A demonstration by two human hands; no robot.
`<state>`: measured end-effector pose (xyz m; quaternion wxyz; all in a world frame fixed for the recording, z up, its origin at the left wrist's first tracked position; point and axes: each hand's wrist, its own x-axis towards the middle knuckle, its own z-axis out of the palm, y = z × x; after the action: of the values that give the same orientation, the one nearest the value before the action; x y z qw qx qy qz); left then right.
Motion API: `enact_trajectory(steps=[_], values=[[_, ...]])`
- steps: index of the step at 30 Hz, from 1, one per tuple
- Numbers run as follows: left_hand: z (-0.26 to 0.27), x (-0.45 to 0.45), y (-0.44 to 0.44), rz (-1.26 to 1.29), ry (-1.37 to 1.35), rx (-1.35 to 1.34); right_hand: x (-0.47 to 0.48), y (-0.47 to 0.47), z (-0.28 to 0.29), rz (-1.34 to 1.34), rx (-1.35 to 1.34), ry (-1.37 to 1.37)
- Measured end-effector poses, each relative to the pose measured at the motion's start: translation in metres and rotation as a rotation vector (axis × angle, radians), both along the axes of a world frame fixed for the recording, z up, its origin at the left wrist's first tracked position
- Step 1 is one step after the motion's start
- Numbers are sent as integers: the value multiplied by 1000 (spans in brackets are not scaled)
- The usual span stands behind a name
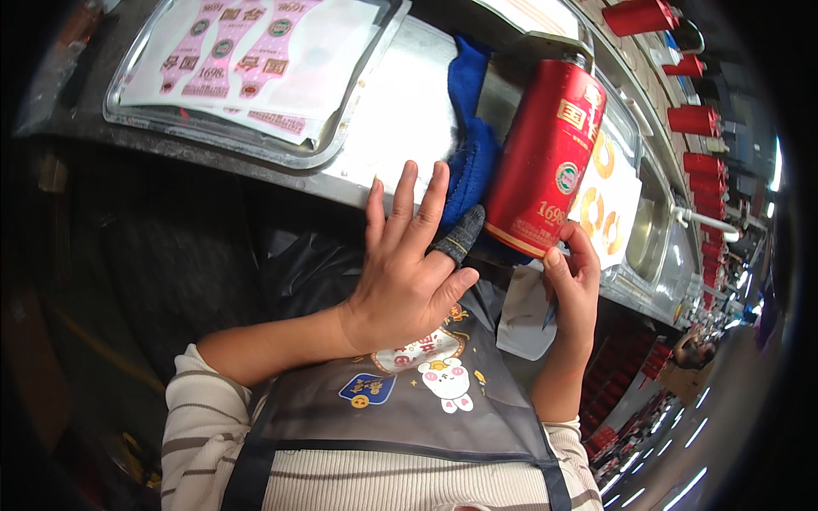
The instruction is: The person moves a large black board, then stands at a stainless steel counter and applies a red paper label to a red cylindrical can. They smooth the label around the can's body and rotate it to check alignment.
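Note:
A red bottle (543, 160) with gold characters and a round green emblem lies tilted over a blue cloth (473, 160), its neck away from me. My right hand (572, 274) holds the bottle's base edge between thumb and fingers; a thin, dark pointed thing shows beside that palm. My left hand (409, 268) is spread, palm down, at the cloth's near edge, with nothing in it. A dark grey knitted finger cot (463, 236) covers its index finger. Left of the cloth, a clear tray (332, 144) bears sheets of pink printed decals (239, 51).
Gold ring-like decals on a white sheet (629, 211) lie right of the bottle, near a metal basin (645, 236) with a pale tap (706, 220). Several red bottles (693, 120) stand along a conveyor. Below the bench hangs a whitish plastic container (527, 319). Another person (693, 351) is far right.

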<state>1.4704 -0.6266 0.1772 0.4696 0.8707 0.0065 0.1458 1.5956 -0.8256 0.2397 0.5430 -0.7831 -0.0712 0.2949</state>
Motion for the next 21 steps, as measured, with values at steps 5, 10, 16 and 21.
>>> enact_trajectory(steps=[5,10,16,21], values=[[2,-1,-2,-8,-55,30,0,3,-7,-9,28,-2],[4,2,2,-12,-101,147,0,2,-16,25,25,-46],[13,5,12,-104,-87,371,0,6,-26,17,87,-99],[30,19,8,-143,-159,443,3,5,-31,45,119,-75]])
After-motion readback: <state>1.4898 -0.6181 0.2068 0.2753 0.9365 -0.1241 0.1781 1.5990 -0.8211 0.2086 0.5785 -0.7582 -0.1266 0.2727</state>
